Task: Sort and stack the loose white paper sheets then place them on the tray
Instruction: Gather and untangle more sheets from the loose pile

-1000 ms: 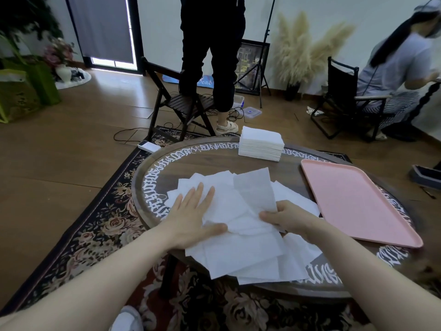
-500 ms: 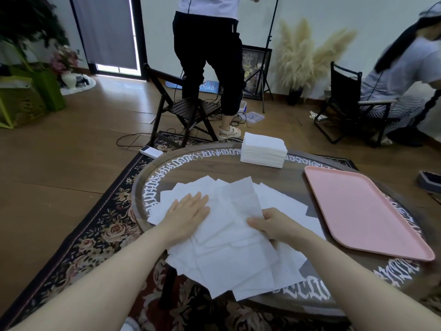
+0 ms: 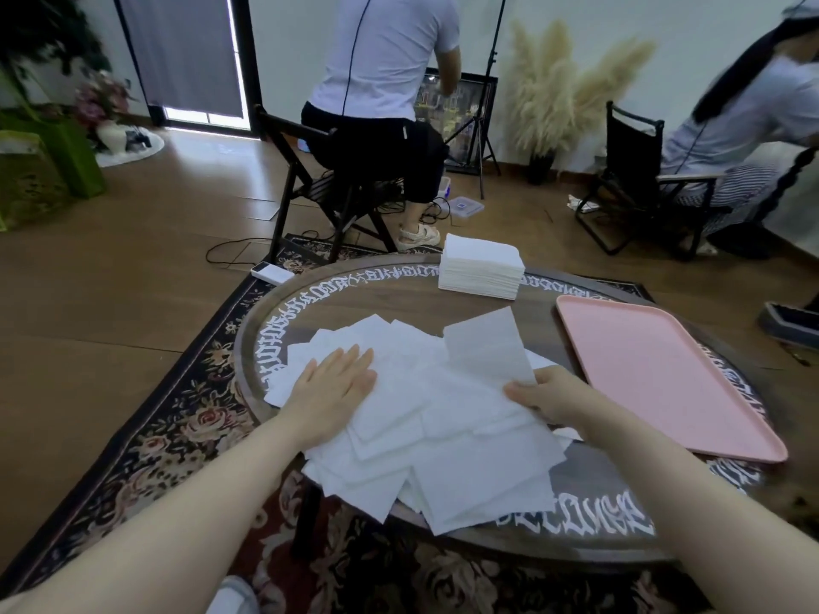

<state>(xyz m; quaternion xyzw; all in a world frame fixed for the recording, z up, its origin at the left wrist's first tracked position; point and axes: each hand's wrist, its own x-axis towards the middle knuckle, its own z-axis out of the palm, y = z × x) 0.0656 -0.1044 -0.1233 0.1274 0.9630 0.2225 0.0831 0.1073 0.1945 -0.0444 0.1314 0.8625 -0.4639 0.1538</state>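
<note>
Nearest the camera, loose white sheets [image 3: 443, 436] are lying fanned across the front of the round table [image 3: 399, 299], some overhanging its edge. On the heap's left side, the left hand [image 3: 330, 385] is pressing down flat, fingers straight and together. On its right, the right hand [image 3: 547, 394] is pinching one sheet [image 3: 485, 347], whose long axis is pointing away from the camera. Right of the heap, nearer the right hand, the pink tray [image 3: 664, 374] is waiting. Beyond the heap, a neat stack [image 3: 481, 265] is sitting.
</note>
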